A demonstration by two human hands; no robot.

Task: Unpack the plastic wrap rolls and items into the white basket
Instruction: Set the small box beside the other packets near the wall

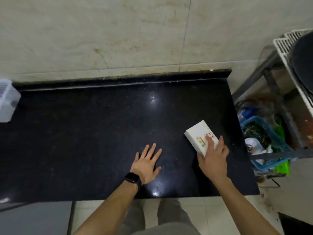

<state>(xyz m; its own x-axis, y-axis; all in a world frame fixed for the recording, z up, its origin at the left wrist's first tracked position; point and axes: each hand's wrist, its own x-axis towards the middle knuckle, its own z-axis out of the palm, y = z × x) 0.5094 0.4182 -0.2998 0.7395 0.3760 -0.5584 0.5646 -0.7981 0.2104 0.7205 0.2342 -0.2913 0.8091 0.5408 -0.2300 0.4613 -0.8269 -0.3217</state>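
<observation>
The right hand (214, 158) clasps the near end of the white box (197, 133), its long axis angled toward upper left; the left hand (146, 162) lies flat and empty at lower centre.

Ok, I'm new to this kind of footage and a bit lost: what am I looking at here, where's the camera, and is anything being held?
There is no machine here: these are a person's two bare hands, filmed by one wide-angle camera worn on the head, looking forward and down. That is why the arms enter from the bottom. The surface is a black countertop. The left hand, with a dark watch at its wrist, lies flat and open on it, holding nothing. The right hand holds the near end of a white box, thumb at one side, fingers over the top. A whitish plastic basket shows at the left edge; a blue basket sits beside the counter on the right.
</observation>
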